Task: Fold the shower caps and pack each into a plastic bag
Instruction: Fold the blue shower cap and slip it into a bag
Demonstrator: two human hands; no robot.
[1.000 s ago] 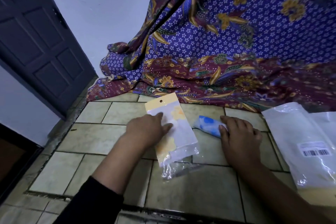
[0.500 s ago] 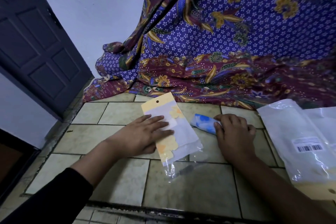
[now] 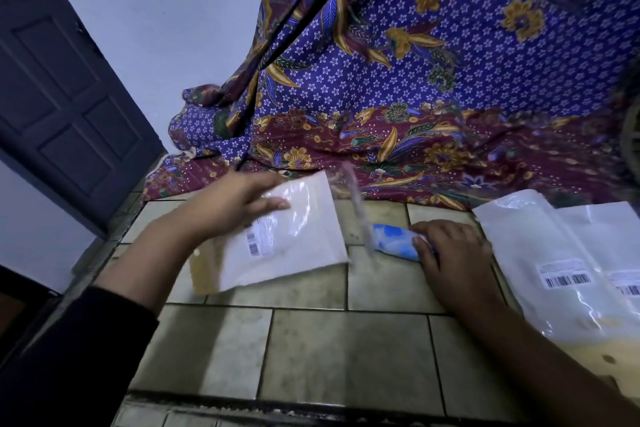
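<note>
A folded blue-and-white shower cap (image 3: 393,242) lies as a small roll on the tiled floor. My right hand (image 3: 450,253) rests on its right end with the fingers curled over it. My left hand (image 3: 232,204) grips a flat plastic bag (image 3: 294,236) by its upper left part. The bag is lifted and tilted, its white back with a barcode label faces me, and its clear flap (image 3: 353,198) is blurred by motion just left of the roll.
A stack of more plastic bags (image 3: 568,267) with barcode labels lies at the right. A purple and maroon batik cloth (image 3: 433,87) hangs and drapes along the far edge of the tiles. A dark door (image 3: 59,97) stands at the left.
My left hand has picked the plastic bag up off the tiles and turned it over, so the white back now shows. My right hand stays on the rolled cap.
</note>
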